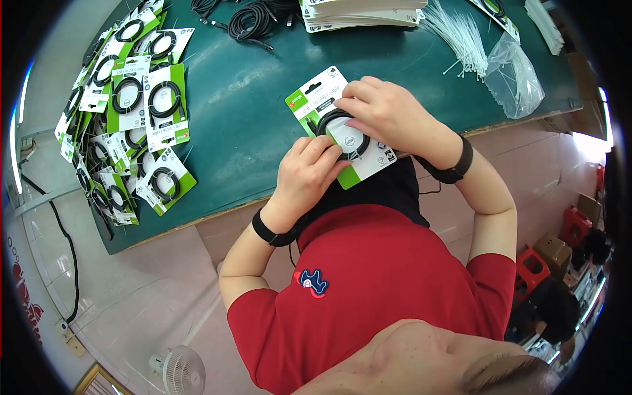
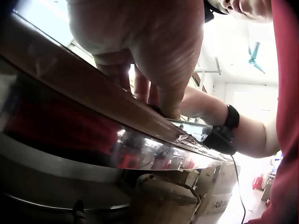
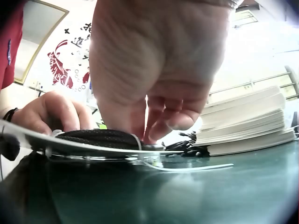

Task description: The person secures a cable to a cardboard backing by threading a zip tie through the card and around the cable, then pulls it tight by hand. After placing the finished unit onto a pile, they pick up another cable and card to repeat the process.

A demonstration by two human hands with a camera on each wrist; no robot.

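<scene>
A green and white card (image 1: 359, 172) lies tilted near the table's front edge, with a coiled black cable (image 1: 324, 122) on its face. At the coil's lower left, the left hand (image 1: 304, 172) pinches it with curled fingers and thumb. The right hand (image 1: 395, 117) grips the coil's upper right side, thumb below the fingers. In the right wrist view, fingers of the right hand (image 3: 159, 60) come down on the black coil (image 3: 100, 139), and a thin white tie (image 3: 201, 168) sticks out beneath the card. The left wrist view shows the left hand (image 2: 140, 42), its fingertips partly hidden by the table edge.
Carded cables (image 1: 128, 95) are heaped at the table's left. Loose black cables (image 1: 250, 23) and a stack of white cards (image 1: 362, 16) lie at the back. White ties (image 1: 461, 43) and a clear bag (image 1: 517, 82) are at the right.
</scene>
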